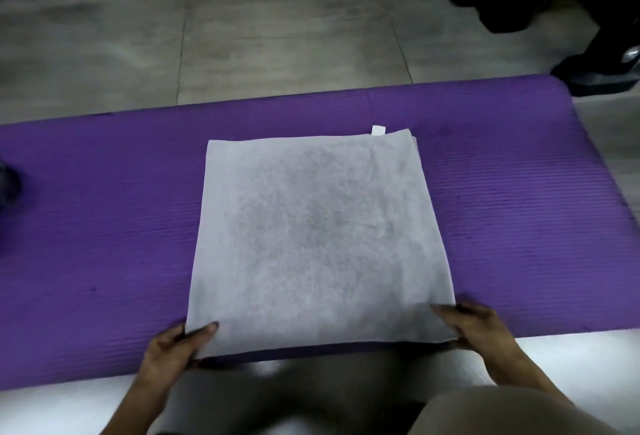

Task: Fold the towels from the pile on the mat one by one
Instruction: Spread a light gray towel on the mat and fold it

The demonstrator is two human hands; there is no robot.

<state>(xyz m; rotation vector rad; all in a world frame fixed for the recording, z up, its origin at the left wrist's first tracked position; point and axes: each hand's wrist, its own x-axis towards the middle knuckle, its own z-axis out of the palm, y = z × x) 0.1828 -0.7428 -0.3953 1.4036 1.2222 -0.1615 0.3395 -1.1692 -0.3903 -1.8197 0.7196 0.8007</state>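
- Head view: I see one pale towel (318, 244) lying flat and square on the purple mat (104, 227), near the mat's near edge, with a small white tag (378, 130) at its far edge.
- Extra layers show at the towel's far right corner, so I judge it is already folded at least once.
- My left hand (173, 348) grips the near left corner, thumb on top and fingers tucked under the cloth.
- My right hand (479, 329) grips the near right corner the same way, thumb on top.
- No pile of other towels is in view; a dark blurred shape sits at the far left of the mat, and I cannot tell what it is.
- The towel looks soft, light and limp. It will sag between grips, so I would keep both near corners pinched, lift evenly and carry them to the far edge.
- Its nap should hold against the ribbed mat, so slipping seems unlikely.
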